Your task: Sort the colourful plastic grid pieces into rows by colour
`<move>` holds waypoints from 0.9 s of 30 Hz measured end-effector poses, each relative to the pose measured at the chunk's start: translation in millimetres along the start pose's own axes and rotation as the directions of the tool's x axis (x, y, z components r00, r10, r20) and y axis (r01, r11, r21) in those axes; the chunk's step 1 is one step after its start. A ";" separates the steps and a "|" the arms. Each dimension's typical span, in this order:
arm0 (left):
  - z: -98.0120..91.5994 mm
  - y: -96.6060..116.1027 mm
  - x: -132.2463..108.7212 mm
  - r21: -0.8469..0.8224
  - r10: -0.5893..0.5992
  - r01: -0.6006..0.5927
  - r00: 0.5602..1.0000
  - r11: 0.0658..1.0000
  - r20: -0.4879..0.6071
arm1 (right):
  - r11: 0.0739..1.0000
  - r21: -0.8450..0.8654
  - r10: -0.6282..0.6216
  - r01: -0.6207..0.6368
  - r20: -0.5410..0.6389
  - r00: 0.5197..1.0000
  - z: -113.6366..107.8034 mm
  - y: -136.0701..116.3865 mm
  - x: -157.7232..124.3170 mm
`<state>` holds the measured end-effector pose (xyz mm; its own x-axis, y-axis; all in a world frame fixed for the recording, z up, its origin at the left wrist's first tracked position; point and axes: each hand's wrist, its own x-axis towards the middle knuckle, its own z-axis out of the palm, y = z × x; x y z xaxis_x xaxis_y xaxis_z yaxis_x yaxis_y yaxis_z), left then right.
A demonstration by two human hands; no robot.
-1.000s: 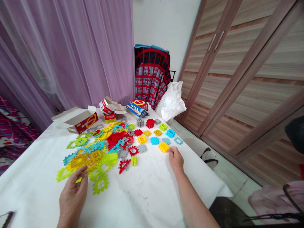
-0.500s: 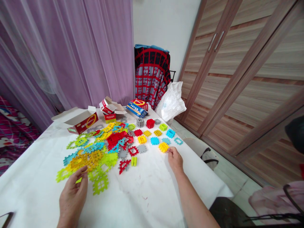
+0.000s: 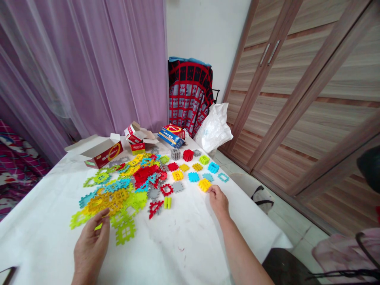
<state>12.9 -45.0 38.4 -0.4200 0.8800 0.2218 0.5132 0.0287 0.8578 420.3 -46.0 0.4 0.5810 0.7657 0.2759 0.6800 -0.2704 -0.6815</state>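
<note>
My right hand [image 3: 219,201] is closed at the near right corner of a small stack of yellow notched plastic tiles [image 3: 204,185], which rests on the table. My left hand [image 3: 92,239] hovers at the near edge of a heap, thumb and fingers apart, with a bit of green visible in the gap. Right by its fingertips are yellow building tiles [image 3: 111,201] and a green window-shaped tile [image 3: 125,232]. Sorted tiles lie near the right hand: a blue stack [image 3: 213,167], a flat blue tile [image 3: 194,177], another yellow stack [image 3: 177,175] and a red stack [image 3: 188,154].
Open cardboard boxes [image 3: 104,153] and a blue box [image 3: 171,137] stand along the back of the white-covered table [image 3: 190,253]. Beyond the right edge are a white bag [image 3: 214,127] and a wooden wardrobe [image 3: 297,99]. A dark-edged object [image 3: 8,274] lies at front left.
Hardly anything differs. The right hand stays at the yellow stack, and the left hand keeps its place by the heap.
</note>
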 end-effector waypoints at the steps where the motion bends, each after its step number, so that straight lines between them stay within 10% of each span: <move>1: 0.2 -0.5 0.3 -0.002 0.001 -0.001 1.000 1.000 -0.002 | 1.000 0.010 0.000 0.000 -0.005 1.000 0.2 0.5 -0.1; 10: 4.8 -15.4 8.8 -0.128 -0.013 0.007 0.999 0.992 -0.049 | 0.991 0.125 0.069 -0.049 -0.161 0.985 0.2 8.1 -0.4; 16: 11.7 -30.8 17.9 -0.215 -0.070 0.057 0.996 0.975 -0.052 | 0.976 0.119 -0.153 0.182 -0.220 0.963 15.1 -9.3 -13.5; 27: 18.6 -44.4 20.0 -0.186 -0.013 0.003 0.999 0.983 -0.048 | 0.710 0.046 -0.696 0.703 -0.108 0.710 46.6 -51.5 -48.1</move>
<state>-4.3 -19.9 -3.9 -0.4620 0.8557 0.2331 0.3640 -0.0567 0.9297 336.5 -41.6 -9.3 -0.0120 0.6687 0.7434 0.8708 0.3725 -0.3210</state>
